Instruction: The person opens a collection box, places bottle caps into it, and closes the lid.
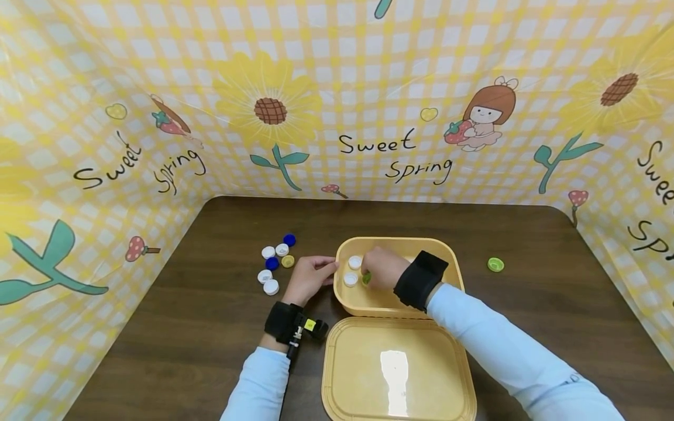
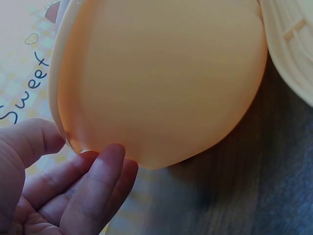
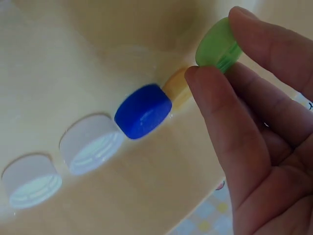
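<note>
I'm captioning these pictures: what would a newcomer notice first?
Probably the bright sunflower cloth behind the table. Then the yellow box on the table, inside which the right hand pinches a green cap. Next, perhaps, the two dark blue caps in the loose cluster left of the box.

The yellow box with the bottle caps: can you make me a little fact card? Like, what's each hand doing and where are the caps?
Left hand: touches the yellow box
Right hand: pinches a green cap
In the box: two white caps, one blue cap, one partly hidden orange-yellow cap
Left of box: four white caps, two blue caps, one yellow cap
Right of box: another green cap
Lid: on the person's side of the box
</note>
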The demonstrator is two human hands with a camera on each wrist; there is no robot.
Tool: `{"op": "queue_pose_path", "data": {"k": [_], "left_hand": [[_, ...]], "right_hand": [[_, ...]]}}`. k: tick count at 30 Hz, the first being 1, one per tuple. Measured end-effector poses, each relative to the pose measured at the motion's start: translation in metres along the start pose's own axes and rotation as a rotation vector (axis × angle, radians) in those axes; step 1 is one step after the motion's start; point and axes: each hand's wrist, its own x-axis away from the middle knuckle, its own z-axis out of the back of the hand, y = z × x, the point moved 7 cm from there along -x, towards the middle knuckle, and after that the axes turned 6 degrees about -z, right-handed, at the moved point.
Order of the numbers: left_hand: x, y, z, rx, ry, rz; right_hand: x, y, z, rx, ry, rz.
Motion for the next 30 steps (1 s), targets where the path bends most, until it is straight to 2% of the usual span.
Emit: {"op": "queue_pose_path", "data": {"k": [11,20,30], "left_hand": [[0.001,-0.001,0.001,-0.007,0.005,0.011],[0.003,0.008,-0.001,-0.009,-0.048,0.024],[0.0,-0.002,0.001,-0.028,-0.002,0.026]], "right_hand": [[-0.007,0.004,-0.009,-0.004,-0.006,-0.049],[-0.011,0.008,-0.011,0.004,-0.002,-0.097],[-0.011,0.008,-0.012,0.017,0.017,-0.078]]}}
